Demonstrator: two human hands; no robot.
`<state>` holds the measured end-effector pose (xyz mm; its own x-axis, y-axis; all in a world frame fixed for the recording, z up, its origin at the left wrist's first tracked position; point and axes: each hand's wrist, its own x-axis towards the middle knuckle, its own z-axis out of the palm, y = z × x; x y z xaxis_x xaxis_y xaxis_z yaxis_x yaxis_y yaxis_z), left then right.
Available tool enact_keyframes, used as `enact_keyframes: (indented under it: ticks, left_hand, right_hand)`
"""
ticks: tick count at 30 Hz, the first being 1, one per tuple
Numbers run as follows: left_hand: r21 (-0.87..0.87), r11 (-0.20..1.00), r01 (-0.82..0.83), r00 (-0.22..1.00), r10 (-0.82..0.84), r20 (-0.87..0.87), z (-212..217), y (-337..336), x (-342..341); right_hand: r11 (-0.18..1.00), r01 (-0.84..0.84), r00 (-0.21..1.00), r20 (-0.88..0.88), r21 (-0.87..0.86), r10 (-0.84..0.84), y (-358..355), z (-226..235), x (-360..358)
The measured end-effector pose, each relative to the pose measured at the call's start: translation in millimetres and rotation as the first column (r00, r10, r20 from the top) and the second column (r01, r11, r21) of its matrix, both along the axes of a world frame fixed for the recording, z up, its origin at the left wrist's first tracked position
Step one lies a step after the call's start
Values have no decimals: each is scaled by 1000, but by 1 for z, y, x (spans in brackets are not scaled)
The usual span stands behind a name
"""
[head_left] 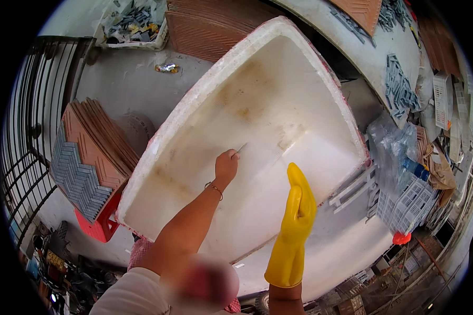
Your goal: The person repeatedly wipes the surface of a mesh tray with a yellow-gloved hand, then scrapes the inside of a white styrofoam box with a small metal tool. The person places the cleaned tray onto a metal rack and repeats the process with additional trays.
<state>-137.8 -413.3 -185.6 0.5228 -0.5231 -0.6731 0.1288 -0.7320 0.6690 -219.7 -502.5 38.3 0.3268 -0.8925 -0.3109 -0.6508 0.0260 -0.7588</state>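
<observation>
Thin, metallic-grey tool (242,147) juts from your closed, bare left hand (227,164); at four o'clock, your yellow-gloved right hand (298,202) is loosely open.

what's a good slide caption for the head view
Bare left hand holding a thin object inside a large, brown-stained white tub, with the yellow-gloved right hand nearby.

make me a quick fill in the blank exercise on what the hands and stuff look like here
The glove on the right hand is ____.
The bare hand holding a thin tool is the person's ____ one.
The stains inside the white basin are ____.
The plastic stool at the left is ____.

yellow; left; brown; red
</observation>
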Motion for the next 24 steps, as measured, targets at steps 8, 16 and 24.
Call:
enact_keyframes:
  ticks: [8,16,24]
  left_hand:
    - [53,989,-135,986,128,110,2,-22,-11]
    - [-217,971,-99,995,102,0,13,-34,13]
    - [73,970,-231,944,206,256,-15,6,19]
  right_hand:
    - [998,-20,1000,-6,-65,19,-3,-1,3]
    - [993,85,995,-50,84,-81,-10,16,27]
    - [997,-67,998,6,-34,67,-5,-8,20]
